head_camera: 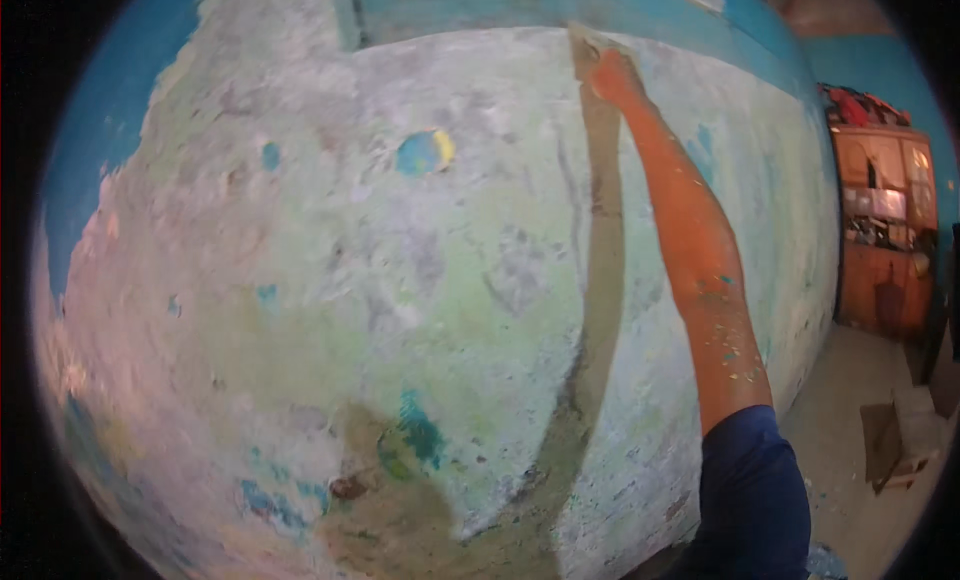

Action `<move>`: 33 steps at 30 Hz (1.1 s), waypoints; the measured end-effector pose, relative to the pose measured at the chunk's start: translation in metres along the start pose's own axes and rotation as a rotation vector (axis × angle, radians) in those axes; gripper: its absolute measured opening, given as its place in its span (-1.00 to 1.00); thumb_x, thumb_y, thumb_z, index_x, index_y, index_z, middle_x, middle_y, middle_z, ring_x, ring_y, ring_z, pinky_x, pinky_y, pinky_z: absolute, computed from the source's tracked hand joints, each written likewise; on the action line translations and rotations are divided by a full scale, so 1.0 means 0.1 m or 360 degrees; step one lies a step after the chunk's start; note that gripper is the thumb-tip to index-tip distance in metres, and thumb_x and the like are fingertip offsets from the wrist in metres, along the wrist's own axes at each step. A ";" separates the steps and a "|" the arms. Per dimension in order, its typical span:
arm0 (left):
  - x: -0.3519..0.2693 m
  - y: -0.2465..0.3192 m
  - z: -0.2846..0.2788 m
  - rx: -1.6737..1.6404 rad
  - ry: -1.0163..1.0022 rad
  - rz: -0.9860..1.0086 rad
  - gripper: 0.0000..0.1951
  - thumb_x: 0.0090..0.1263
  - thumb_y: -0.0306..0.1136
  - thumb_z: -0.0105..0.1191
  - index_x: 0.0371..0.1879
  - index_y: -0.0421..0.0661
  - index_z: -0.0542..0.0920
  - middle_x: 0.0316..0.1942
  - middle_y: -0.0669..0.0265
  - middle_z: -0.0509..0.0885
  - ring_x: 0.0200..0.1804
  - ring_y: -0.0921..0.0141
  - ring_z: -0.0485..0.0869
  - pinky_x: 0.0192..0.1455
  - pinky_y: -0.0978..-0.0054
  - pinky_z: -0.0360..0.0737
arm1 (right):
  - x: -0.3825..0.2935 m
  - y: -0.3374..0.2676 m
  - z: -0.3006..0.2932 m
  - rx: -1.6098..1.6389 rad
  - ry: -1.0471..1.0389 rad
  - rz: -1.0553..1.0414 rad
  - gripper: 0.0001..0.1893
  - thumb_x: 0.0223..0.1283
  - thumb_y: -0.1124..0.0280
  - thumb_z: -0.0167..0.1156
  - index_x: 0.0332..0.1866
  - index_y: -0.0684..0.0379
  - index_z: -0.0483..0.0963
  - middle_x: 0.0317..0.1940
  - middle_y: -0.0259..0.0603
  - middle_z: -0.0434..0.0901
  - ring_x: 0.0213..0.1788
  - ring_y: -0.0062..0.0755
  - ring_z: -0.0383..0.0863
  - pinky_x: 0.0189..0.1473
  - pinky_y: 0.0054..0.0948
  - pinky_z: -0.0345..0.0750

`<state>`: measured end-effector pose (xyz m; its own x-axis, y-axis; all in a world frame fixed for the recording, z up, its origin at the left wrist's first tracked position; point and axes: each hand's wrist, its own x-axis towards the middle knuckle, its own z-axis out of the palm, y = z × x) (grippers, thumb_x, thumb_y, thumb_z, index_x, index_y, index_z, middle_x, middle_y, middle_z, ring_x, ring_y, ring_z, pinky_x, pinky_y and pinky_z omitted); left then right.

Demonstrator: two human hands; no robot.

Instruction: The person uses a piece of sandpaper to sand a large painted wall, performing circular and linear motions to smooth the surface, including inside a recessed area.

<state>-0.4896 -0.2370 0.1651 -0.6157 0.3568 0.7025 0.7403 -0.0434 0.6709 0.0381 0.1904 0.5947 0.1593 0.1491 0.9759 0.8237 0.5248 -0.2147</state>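
Observation:
My right hand (pixel 616 77) is raised high against a wall (pixel 420 280), with the arm stretched out. Its fingers are closed around a flat hand tool that looks like a scraper (pixel 597 39), mostly covered by the fist. The tool meets the wall along the lower border of a blue-green painted band (pixel 480 9). Below that border the wall is bare, mottled white, pale green and lilac. A small round patch of blue and yellow paint (pixel 425 152) remains on it. Flecks of paint dot my forearm. My left hand is out of view.
Blue paint (pixel 90 114) with a ragged edge covers the far left. At the right stands a wooden cabinet (pixel 885 280) with things piled on top. A box-like object (pixel 911 430) sits on the floor (pixel 832 445). My arm's shadow (pixel 604 265) falls across the wall.

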 end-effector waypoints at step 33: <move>-2.23 -1.99 -0.67 0.0045 -0.0989 -0.1111 -0.64 0.31 -0.17 0.09 -0.61 -0.24 0.54 -0.64 0.35 0.48 -0.49 0.48 0.41 -0.39 0.39 0.40 | -6.10 -1.71 0.39 0.0240 -0.0412 -0.0199 -0.53 0.19 0.44 -0.01 0.23 0.31 0.26 0.23 0.06 0.27 0.29 0.08 0.20 0.32 -0.08 0.12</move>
<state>-0.5176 -0.3707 -0.1087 -0.6747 0.7290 -0.1158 0.2686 0.3886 0.8814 -0.2208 0.0425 0.0340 -0.0979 0.2738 0.9568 0.7354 0.6677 -0.1158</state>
